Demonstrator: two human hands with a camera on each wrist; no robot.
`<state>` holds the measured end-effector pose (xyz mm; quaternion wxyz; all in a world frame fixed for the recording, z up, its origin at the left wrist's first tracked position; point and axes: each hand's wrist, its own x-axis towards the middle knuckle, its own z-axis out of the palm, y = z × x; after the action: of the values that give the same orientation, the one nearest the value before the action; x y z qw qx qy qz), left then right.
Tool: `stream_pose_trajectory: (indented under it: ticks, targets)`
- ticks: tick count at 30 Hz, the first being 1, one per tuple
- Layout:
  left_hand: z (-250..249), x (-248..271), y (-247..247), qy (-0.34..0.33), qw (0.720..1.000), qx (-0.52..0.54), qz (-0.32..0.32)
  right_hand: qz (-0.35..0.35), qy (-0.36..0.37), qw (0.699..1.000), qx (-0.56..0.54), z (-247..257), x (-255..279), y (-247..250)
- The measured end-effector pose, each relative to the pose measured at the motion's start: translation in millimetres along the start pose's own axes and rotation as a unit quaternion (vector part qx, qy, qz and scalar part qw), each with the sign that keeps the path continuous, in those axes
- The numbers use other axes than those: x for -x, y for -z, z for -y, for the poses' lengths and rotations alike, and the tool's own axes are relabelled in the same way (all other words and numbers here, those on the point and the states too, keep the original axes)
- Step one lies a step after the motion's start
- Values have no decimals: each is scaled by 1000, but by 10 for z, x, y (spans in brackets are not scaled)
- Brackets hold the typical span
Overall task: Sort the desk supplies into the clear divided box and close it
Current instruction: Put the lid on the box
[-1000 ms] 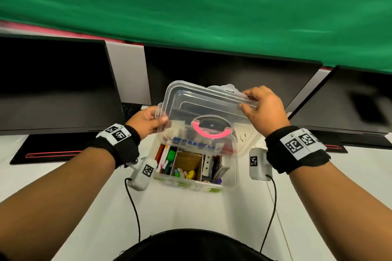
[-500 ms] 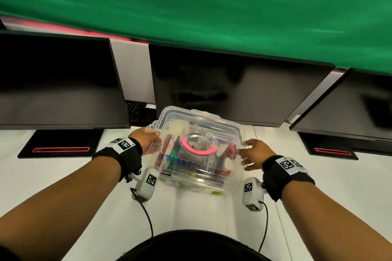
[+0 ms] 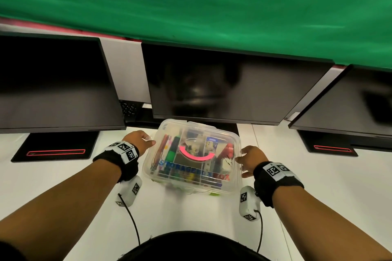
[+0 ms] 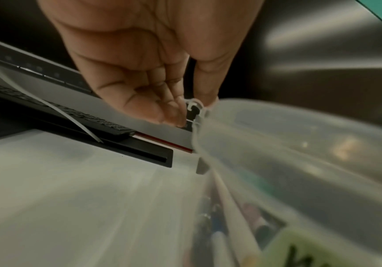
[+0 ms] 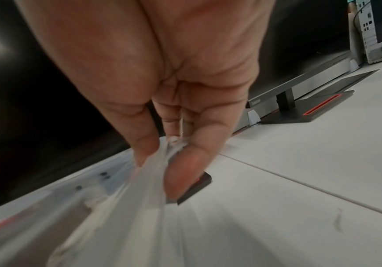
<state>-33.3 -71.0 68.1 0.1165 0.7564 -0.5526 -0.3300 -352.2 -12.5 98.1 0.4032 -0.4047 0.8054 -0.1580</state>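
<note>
The clear divided box (image 3: pixel 230 185) stands on the white desk with pens, markers and small supplies showing through it. Its clear lid (image 3: pixel 224 133) with a pink handle (image 3: pixel 196 157) lies flat on top. My left hand (image 3: pixel 141 141) is at the lid's left edge. In the left wrist view this hand (image 4: pixel 192 113) pinches the lid's rim (image 4: pixel 194 106) between thumb and fingers. My right hand (image 3: pixel 251 158) is at the right edge. The right wrist view shows it (image 5: pixel 162 159) pinching the rim (image 5: pixel 176 142) there. Whether the latches are caught cannot be told.
Three dark monitors (image 3: pixel 222 82) stand in a row right behind the box, their stand bases (image 3: pixel 55 150) on the desk. A black keyboard (image 3: pixel 129 108) lies behind the left monitor gap. White desk (image 3: pixel 318 186) stretches to both sides and in front.
The lid was held tilted above the open box; both hands lowered it, and it now lies flat on the box. My hands stay on its left and right edges.
</note>
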Motion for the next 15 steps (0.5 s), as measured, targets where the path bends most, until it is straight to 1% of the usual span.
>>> stream_pose_trajectory:
  ticks: [3,8,10,15]
  targets:
    - [-22,-3,23,4,1000,-14,10,-3,-3,1000,-15,-18,-10,-7]
    - [33,-29,11,2,999,19,37,10,-6,1000,-21,-30,-18,-54]
    - [39,-28,-4,1,999,19,36,8,-7,1000,-15,-37,-21,-60]
    - [11,-24,46,9,999,-31,20,7,-21,1000,-3,-60,-45,-58]
